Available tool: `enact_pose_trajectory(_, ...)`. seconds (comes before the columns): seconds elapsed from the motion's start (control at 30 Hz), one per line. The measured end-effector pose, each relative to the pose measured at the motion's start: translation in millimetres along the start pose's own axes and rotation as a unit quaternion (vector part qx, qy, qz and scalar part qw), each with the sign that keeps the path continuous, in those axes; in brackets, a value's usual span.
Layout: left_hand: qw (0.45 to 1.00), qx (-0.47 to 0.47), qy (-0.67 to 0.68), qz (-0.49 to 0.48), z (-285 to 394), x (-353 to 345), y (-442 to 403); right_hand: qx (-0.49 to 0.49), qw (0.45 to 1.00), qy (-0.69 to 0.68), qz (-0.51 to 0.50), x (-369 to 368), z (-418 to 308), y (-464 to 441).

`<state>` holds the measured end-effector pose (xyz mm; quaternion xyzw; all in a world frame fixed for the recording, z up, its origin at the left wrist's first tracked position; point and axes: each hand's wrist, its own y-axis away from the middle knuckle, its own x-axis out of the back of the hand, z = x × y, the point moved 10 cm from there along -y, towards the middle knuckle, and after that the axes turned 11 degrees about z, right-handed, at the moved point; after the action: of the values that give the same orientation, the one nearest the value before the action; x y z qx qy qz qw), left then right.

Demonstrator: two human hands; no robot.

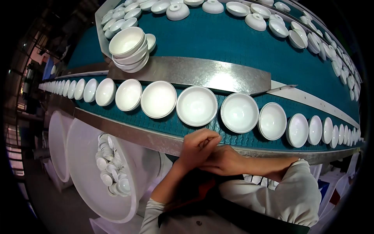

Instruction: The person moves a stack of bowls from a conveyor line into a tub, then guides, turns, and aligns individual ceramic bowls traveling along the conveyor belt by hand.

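My left hand (pixel 198 146) is curled into a loose fist at the near metal edge of the narrow belt, just below a white bowl (pixel 196 106). No object shows in its fingers. Against it from the right lies my right hand (pixel 227 160), its fingers mostly hidden behind the left one. Neither hand touches a bowl. White bowls stand open side up in a long row along the green belt (pixel 163 125), among them one (pixel 239 112) to the upper right of my hands.
Stacked bowls (pixel 127 42) rest on a metal plate (pixel 202 74) behind the row. Beyond is a wide green belt (pixel 202 39) with many bowls along its far side, some upside down. At lower left, a large white tub (pixel 83 167) holds a pile of small white dishes (pixel 111 167).
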<state>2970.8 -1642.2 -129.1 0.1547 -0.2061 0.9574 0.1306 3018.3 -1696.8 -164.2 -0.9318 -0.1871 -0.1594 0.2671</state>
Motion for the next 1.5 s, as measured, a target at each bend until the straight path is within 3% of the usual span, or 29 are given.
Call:
enact_pose_trajectory(0.03, 1.0, 0.009, 0.025, -0.002, 15.7, -2.1, -1.5, -0.016, 0.999, 0.029, -0.028, 0.5, 3.9, 5.5)
enact_pose_trajectory(0.13, 0.962, -0.135, 0.213, -0.103, 124.8, -21.5, 9.6, -0.007, 0.999, 0.024, -0.028, 9.2, 4.7, 18.8)
enact_pose_trajectory(0.17, 0.934, -0.191, 0.258, -0.155, 155.9, -28.1, 21.3, 0.026, 1.0, -0.008, 0.001, 17.3, -1.4, 21.3)
enact_pose_trajectory(0.23, 0.853, -0.197, 0.41, -0.257, 194.6, -53.0, 39.1, 0.019, 1.0, -0.005, -0.006, 23.4, 0.1, 30.5)
enact_pose_trajectory(0.27, 0.852, -0.197, 0.41, -0.26, 204.6, -65.4, 43.2, 0.035, 0.999, -0.004, 0.008, 30.1, -2.3, 34.0)
enact_pose_trajectory(0.4, 0.747, -0.067, 0.639, -0.17, 220.7, -93.1, 45.5, 0.043, 0.999, -0.011, 0.025, 49.8, -4.4, 51.4)
enact_pose_trajectory(0.47, 0.713, -0.031, 0.687, -0.138, 222.4, -105.9, 44.3, 0.03, 0.999, -0.008, 0.008, 56.9, -5.2, 61.1)
enact_pose_trajectory(0.57, 0.698, -0.052, 0.708, -0.094, 226.9, -114.8, 44.2, 0.019, 1.0, -0.007, -0.007, 67.3, -4.3, 75.7)
enact_pose_trajectory(0.77, 0.665, -0.075, 0.717, -0.197, 237.4, -157.4, 55.8, 0.009, 1.0, -0.011, -0.009, 94.5, -2.7, 105.2)
enact_pose_trajectory(0.97, 0.698, -0.043, 0.702, -0.131, 248.7, -194.4, 55.8, 0.02, 1.0, -0.002, -0.013, 117.1, -1.8, 133.5)
enact_pose_trajectory(1.07, 0.678, 0.002, 0.726, -0.116, 262.2, -214.5, 39.6, 0.021, 1.0, 0.0, -0.017, 130.1, -1.6, 149.9)
enact_pose_trajectory(1.37, 0.715, -0.071, 0.676, -0.165, 275.3, -276.2, 63.9, 0.019, 1.0, -0.014, -0.013, 165.8, 3.5, 193.3)
enact_pose_trajectory(1.47, 0.737, -0.143, 0.615, -0.24, 274.6, -288.1, 60.3, 0.018, 1.0, -0.018, -0.016, 177.3, 4.1, 209.4)
enact_pose_trajectory(1.5, 0.776, -0.216, 0.528, -0.267, 271.5, -295.0, 59.3, 0.016, 0.999, -0.018, -0.022, 180.2, 5.5, 214.8)
